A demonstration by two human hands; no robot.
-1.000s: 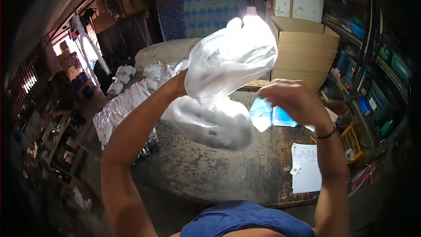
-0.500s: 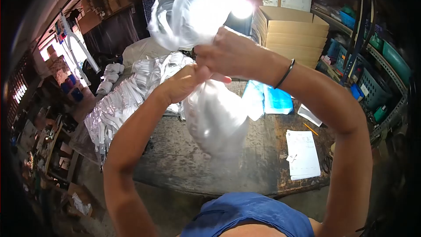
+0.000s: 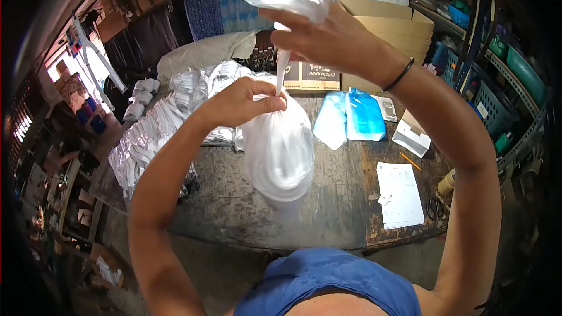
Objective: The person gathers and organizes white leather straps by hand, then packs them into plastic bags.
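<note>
A clear plastic bag with white contents [image 3: 278, 155] hangs over the wooden table. My left hand [image 3: 249, 102] pinches its gathered neck between thumb and fingers. Above it, my right hand [image 3: 319, 35] is closed round the upper part of the bag, with some fingers stretched out, and loose plastic flares over it. Between the hands the neck is a narrow twisted strand. A dark band circles my right wrist. To the left lies a large pile of white plastic-wrapped bundles [image 3: 152, 131].
Blue plastic packets [image 3: 366, 114] lie right of the bag, near an open small box [image 3: 412, 136]. Papers [image 3: 401, 196], a pencil [image 3: 410, 160] and scissors [image 3: 435, 208] are at the table's right. Cardboard boxes [image 3: 389, 26] stand behind; shelves with baskets [image 3: 494, 108] line the right.
My right hand has moved up and right, away from my left hand, stretching the neck between them. The loose plastic top has shrunk and shifted. The hanging bag is narrower and slightly left.
</note>
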